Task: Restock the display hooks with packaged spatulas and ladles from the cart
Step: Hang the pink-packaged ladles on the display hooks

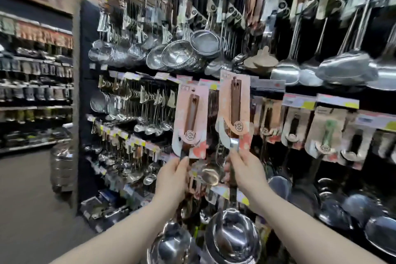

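We hold two pink-carded utensils up before the middle row of the display rack [85, 60], and neither is on a hook yet. Our left hand [173, 176] pinches the lower end of the left pack [190, 118], with the fingers curled round it. Our right hand [246, 175] pinches the steel neck under the right pack [234, 105]. Both grips are low and thin, so we think a pack may tilt, miss its hook, which we cannot see clearly, and fall on the steel bowls [232, 240] below. The crowded neighbour packs [294, 126] may also be knocked off.
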